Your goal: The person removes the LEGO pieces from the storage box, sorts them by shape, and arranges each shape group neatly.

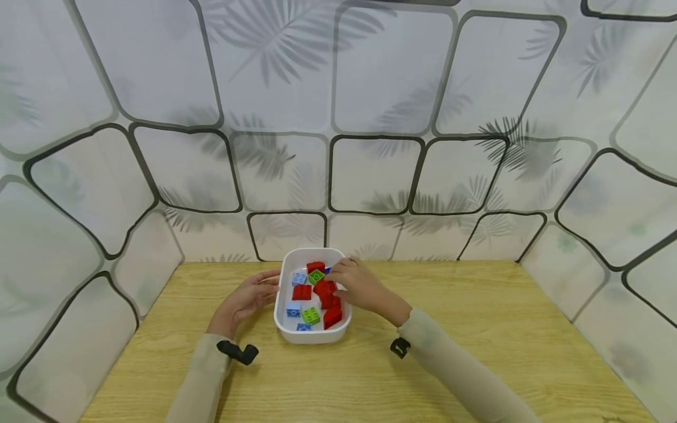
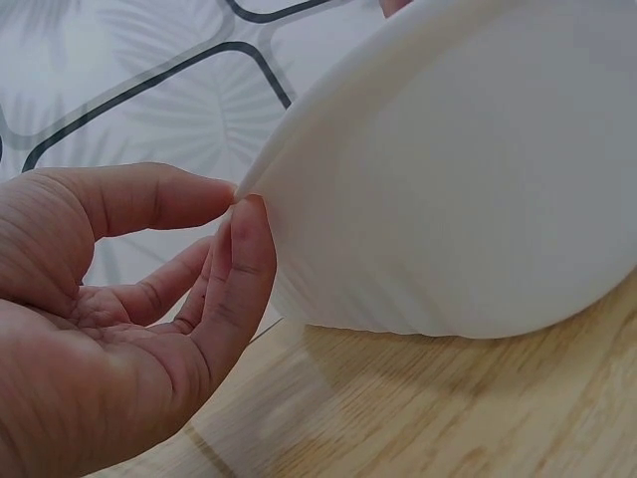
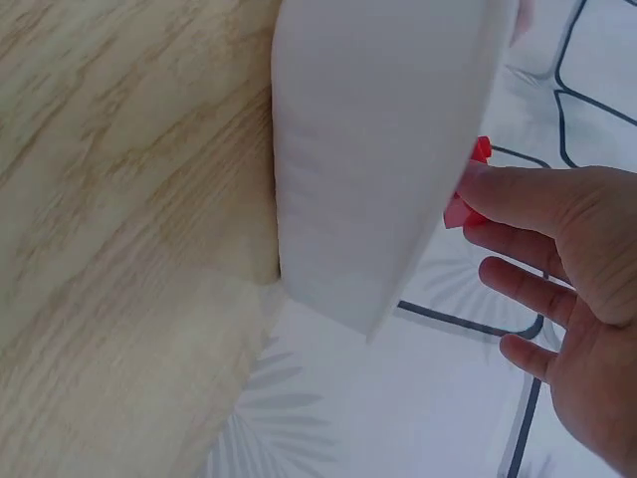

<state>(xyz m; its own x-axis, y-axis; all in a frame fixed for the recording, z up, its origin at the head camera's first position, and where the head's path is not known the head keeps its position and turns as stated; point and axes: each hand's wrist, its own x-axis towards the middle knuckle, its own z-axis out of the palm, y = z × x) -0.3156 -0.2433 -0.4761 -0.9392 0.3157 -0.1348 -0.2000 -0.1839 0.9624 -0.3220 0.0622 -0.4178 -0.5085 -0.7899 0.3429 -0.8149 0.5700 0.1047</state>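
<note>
A white plastic tub (image 1: pixel 313 338) stands on the table, with red, green and blue toy building bricks lying inside. On its left side, my left hand (image 1: pixel 248 301) pinches the rim between thumb and fingertips; the left wrist view shows the grip at the edge of the tub wall (image 2: pixel 428 189). My right hand (image 1: pixel 362 286) reaches over the opposite rim. In the right wrist view, that hand (image 3: pixel 557 259) pinches a red toy brick (image 3: pixel 459 213) between thumb and index finger, just beyond the rim, its other fingers spread. The tub wall hides part of this brick.
Inside the tub are a green brick (image 1: pixel 311 315), a light blue brick (image 1: pixel 293 309) and several red ones, including a curved red brick (image 1: pixel 332 318). The wooden table (image 1: pixel 449 376) meets a patterned curtain-like backdrop (image 1: pixel 375 176) behind the tub and at both sides.
</note>
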